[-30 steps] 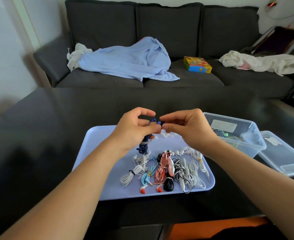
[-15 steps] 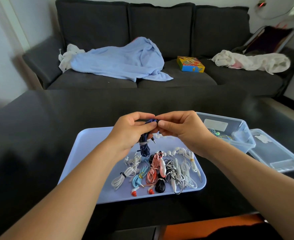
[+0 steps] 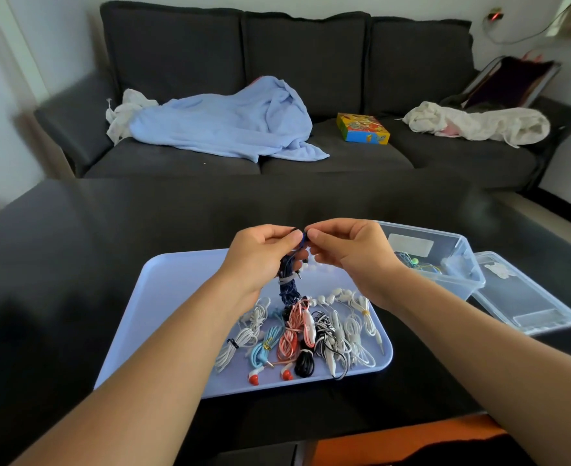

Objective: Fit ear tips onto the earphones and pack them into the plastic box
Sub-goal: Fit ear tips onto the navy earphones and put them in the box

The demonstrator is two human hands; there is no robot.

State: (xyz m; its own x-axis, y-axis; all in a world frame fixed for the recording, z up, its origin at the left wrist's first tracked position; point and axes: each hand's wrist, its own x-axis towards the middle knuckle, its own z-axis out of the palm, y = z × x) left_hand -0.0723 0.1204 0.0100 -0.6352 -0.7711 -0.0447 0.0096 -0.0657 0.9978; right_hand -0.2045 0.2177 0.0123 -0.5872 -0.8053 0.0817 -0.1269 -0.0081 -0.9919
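We had the dark blue earphones (image 3: 287, 284) up over the lavender tray (image 3: 176, 280), our left hand (image 3: 260, 255) curled round the top of the tied bundle while the rest dangled toward the tray; our right hand (image 3: 341, 245) pinched at the earbud end, thumb and forefinger meeting the left hand's fingertips. A second earlier there had been a small gap between the hands and the bud showed plainly; now the fingertips had closed together over it, which we judged to mean an ear tip was being pressed on, though the tip itself was hidden; the loose white ear tips (image 3: 324, 299) lay in a row on the tray, beside the other coiled earphones (image 3: 297, 334); the plastic box (image 3: 459, 264) stood open just right of the tray, its lid (image 3: 526, 304) beside it, a few sets already inside; packing this pair was not yet done.
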